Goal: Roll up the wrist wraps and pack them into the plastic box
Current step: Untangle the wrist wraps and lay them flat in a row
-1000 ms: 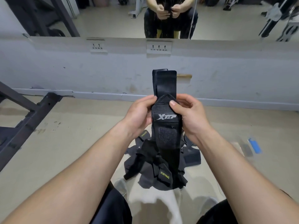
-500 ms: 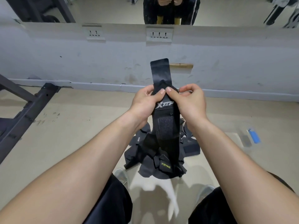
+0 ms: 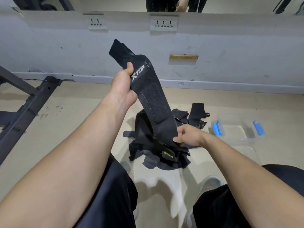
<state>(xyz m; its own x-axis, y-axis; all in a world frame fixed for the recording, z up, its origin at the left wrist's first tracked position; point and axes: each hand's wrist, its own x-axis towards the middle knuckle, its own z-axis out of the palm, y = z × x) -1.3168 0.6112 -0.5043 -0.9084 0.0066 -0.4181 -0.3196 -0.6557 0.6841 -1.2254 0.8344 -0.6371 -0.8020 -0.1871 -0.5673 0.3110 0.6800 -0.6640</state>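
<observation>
Gripping the wrist wrap point(image 3: 153, 99), left hand point(image 3: 122, 86) high, right hand point(image 3: 187, 134) pinching low.

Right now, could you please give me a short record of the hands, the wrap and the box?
wrist wrap: black, unrolled, slanted between both hands
left hand: grips its upper part by the XTEP logo
right hand: pinches its lower end
pile of wraps: on the floor beneath
plastic box: clear, blue latches, on the floor right of the pile
</observation>
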